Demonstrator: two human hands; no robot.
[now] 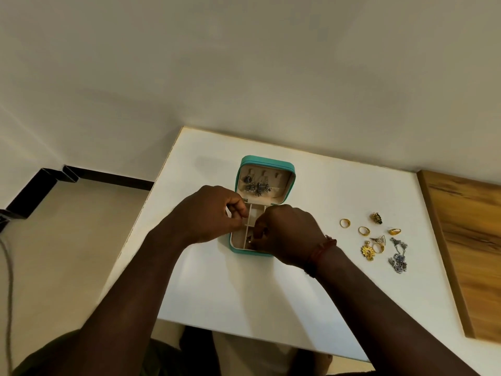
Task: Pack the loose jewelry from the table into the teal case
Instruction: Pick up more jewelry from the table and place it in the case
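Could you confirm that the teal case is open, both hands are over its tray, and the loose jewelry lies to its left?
Not quite: the head view shows the loose jewelry lying to the right of the case, not its left. The case is open, and the left hand and right hand are over its tray.

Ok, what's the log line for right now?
teal case: open | earrings: hanging in lid | left hand: at case edge | right hand: over bottom tray | loose jewelry: right of case

White table [339, 185] against cream wall [244, 63]
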